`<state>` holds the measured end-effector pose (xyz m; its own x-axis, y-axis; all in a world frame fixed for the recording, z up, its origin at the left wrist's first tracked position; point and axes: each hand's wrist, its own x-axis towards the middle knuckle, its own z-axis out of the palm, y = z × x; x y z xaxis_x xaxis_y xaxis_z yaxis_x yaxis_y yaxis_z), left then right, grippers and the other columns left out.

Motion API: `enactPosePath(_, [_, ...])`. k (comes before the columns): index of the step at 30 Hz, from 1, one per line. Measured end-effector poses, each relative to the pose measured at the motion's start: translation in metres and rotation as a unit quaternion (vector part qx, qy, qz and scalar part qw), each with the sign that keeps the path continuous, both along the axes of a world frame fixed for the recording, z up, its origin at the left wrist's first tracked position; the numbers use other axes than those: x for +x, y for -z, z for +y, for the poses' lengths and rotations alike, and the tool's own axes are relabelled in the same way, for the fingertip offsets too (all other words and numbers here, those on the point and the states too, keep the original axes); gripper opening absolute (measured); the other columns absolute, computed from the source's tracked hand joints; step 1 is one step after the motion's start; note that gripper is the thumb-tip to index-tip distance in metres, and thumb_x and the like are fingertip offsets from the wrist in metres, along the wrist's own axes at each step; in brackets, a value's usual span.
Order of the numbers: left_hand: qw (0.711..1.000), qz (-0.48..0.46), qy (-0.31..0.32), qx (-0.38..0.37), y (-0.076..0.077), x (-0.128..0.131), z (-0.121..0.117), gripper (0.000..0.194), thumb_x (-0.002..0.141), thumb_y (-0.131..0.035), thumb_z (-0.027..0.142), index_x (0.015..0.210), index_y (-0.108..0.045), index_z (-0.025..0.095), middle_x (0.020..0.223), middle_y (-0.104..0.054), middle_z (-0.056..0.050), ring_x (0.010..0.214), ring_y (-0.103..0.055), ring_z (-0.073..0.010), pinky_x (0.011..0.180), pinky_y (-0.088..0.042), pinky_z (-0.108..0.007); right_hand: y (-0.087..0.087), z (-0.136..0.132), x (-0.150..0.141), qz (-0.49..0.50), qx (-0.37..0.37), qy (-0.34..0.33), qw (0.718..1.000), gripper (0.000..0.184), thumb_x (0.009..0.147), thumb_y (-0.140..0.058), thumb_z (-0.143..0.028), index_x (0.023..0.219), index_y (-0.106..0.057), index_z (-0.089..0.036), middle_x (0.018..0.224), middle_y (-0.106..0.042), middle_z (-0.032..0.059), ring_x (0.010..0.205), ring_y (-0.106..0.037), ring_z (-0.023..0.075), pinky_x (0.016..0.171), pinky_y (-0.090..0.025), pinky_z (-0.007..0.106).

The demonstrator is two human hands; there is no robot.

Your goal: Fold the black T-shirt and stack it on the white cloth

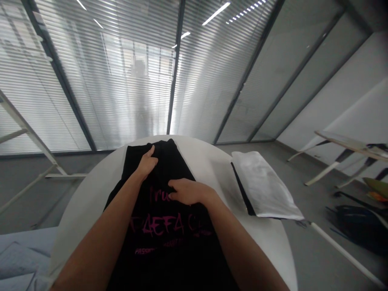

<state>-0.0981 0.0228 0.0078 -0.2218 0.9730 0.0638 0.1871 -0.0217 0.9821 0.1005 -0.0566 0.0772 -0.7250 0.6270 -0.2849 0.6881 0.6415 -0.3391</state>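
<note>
A black T-shirt point(169, 238) with pink lettering lies spread on a round white table point(91, 194). My left hand point(147, 163) rests flat near the shirt's far end, fingers stretched out on the cloth. My right hand point(188, 191) lies on the middle of the shirt just above the lettering, fingers curled and pressed down onto the fabric. Whether it pinches a fold I cannot make out. Both forearms reach across the shirt from the near edge.
A folded white garment point(263, 184) on top of a dark one lies on the table's right side. Glass walls with blinds stand behind. A white frame point(27, 133) is at left, another table point(348, 143) and a dark bag point(357, 226) at right.
</note>
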Motion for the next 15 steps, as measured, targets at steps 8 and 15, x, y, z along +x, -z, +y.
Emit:
enactPosePath(8, [0.994, 0.101, 0.033, 0.034, -0.033, -0.067, 0.017, 0.087, 0.059, -0.050, 0.011, 0.146, -0.040, 0.012, 0.081, -0.069, -0.002, 0.045, -0.042, -0.0060, 0.043, -0.033, -0.019, -0.007, -0.008, -0.035, 0.151, -0.109, -0.009, 0.982, 0.036, 0.093, -0.048, -0.031, 0.126, -0.050, -0.018, 0.094, -0.067, 0.0028, 0.052, -0.058, 0.0089, 0.050, -0.048, 0.022])
enactPosePath(15, [0.933, 0.354, 0.005, -0.061, 0.002, -0.117, 0.029, 0.087, 0.063, -0.051, 0.013, 0.148, -0.035, 0.011, 0.128, -0.062, -0.013, 0.093, -0.066, -0.0228, 0.074, -0.050, -0.027, 0.033, -0.023, -0.063, 0.208, -0.093, -0.091, 0.969, 0.048, 0.090, -0.055, -0.027, 0.137, -0.050, -0.014, 0.127, -0.062, 0.0119, 0.109, -0.062, 0.0207, 0.092, -0.047, 0.029])
